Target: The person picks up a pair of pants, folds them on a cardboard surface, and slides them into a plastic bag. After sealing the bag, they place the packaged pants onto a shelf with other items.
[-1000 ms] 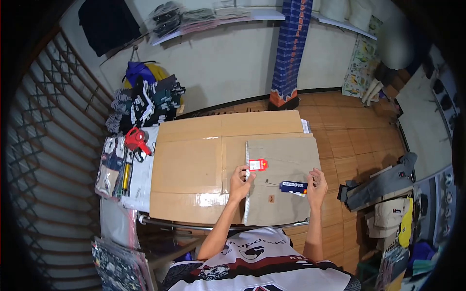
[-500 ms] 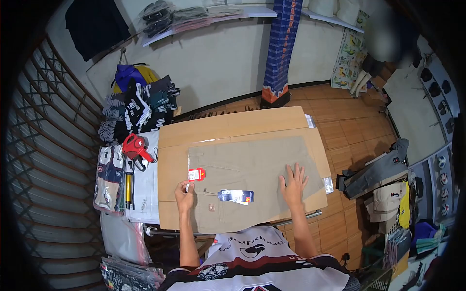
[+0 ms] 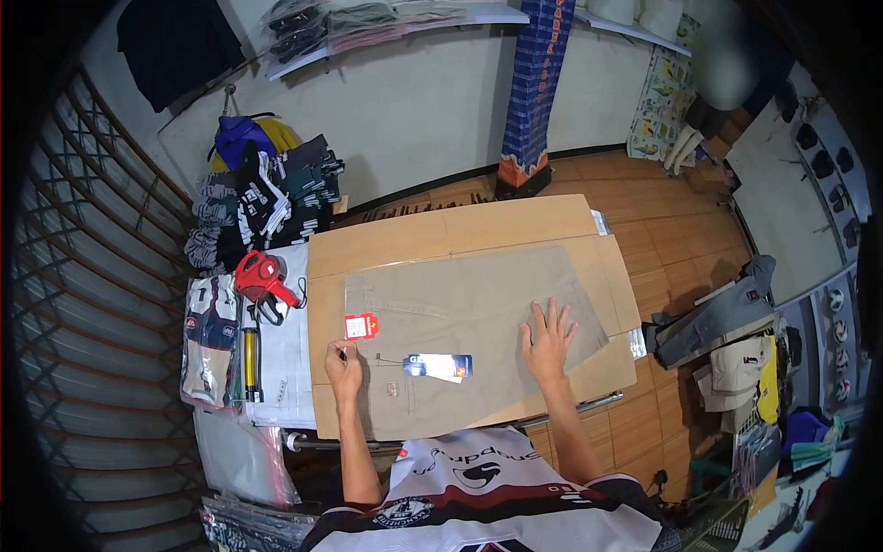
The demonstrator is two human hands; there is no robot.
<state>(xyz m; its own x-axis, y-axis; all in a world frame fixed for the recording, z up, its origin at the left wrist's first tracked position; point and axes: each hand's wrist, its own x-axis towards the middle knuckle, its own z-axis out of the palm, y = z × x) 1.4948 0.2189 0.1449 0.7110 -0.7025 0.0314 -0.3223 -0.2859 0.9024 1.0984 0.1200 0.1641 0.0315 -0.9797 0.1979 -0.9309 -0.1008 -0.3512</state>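
A folded khaki garment (image 3: 469, 304) lies flat on the brown cardboard (image 3: 405, 236). My left hand (image 3: 345, 373) is closed at the garment's left edge, just below a red and white tag (image 3: 361, 327); what its fingers pinch is too small to name. My right hand (image 3: 549, 345) lies with spread fingers on the right part of the garment. Between the hands, nearer the left one, a blue and white label (image 3: 439, 366) rests on the cloth on a thin string. A small clear sticker (image 3: 394, 390) is below and left of it.
Left of the cardboard are a red handheld device (image 3: 262, 276), a yellow and black tool (image 3: 250, 362) and a bagged jersey (image 3: 210, 340). Stacked dark clothes (image 3: 276, 198) stand behind. A blue pillar (image 3: 533, 101) rises at the back. Clothes (image 3: 736, 368) hang at right.
The garment has shifted slightly left on the cardboard, with both hands and the tags. My left hand is still closed and my right hand still spread. The view has moved a little.
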